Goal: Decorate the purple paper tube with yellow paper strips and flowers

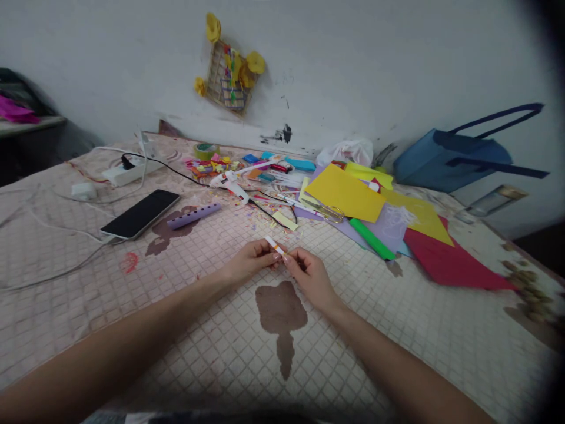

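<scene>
While your left hand [249, 261] and right hand [309, 278] pinch the white-and-orange paper strip [274, 245] closely together, hold it steady, pressure even on both sides.

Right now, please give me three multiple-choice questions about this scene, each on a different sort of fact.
1. Where does the black smartphone lie? A) on the paper B) beside the purple holed stick C) in the blue bag
2. What colour is the sheet at the pile's right edge? A) green B) white C) crimson
3. Where is the small paper strip? A) between the left hand and right hand B) on the wall C) on the mat

1 B: it lies next to the stick. 2 C: crimson shows there. 3 A: both hands' fingers grip it.
</scene>
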Motion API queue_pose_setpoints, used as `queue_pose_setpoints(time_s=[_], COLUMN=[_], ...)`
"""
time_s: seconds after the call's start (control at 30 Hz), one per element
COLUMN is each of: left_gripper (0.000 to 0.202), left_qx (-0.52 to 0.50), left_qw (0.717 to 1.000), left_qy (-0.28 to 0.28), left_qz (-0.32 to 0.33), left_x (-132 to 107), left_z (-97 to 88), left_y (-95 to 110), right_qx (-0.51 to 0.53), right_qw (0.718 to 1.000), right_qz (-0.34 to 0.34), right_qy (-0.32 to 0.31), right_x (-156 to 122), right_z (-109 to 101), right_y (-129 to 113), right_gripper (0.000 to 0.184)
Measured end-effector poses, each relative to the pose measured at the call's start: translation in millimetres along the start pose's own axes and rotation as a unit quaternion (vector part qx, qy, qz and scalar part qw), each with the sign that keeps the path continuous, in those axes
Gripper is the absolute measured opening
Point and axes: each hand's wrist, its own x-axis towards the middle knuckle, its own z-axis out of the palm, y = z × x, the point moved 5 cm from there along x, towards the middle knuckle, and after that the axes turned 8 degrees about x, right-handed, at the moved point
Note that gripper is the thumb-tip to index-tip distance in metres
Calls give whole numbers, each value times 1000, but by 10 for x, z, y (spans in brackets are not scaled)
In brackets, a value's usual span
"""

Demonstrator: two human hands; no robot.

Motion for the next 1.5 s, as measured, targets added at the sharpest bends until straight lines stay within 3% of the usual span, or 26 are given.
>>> queue_pose_setpoints(time_s=[0.27,0.43,0.57,0.7,0.8,1.1,1.5], left_gripper=[25,25,27,29,27,27,23], left_qx=[32,48,20,-23,-38,-27,-25], left_qw=[999,999,999,1000,999,994,994], left_qy=[-4,21,35,3,2,74,87], left_qz=[9,7,-5,-18,-37,-73,-66], left_x=[-13,-32,-25,-27,-46,-84,-94], left_z=[-6,-5,2,40,54,25,33], left_y=[12,19,28,43,35,34,56], right_qx=[-13,-23,-17,-27,-60,-230,-272], right_qw=[1000,1000,1000,999,996,967,954], right_qz=[-4,-7,-14,-30,-42,-90,-112], right_qy=[1,8,6,28,46,57,48], right_x=[-30,-45,-34,-11,-2,-6,-15], right_z=[6,21,25,-18,-57,-94,-55], right_y=[-42,-67,-61,-56,-66,-80,-82], right_gripper=[26,25,24,21,19,15,11])
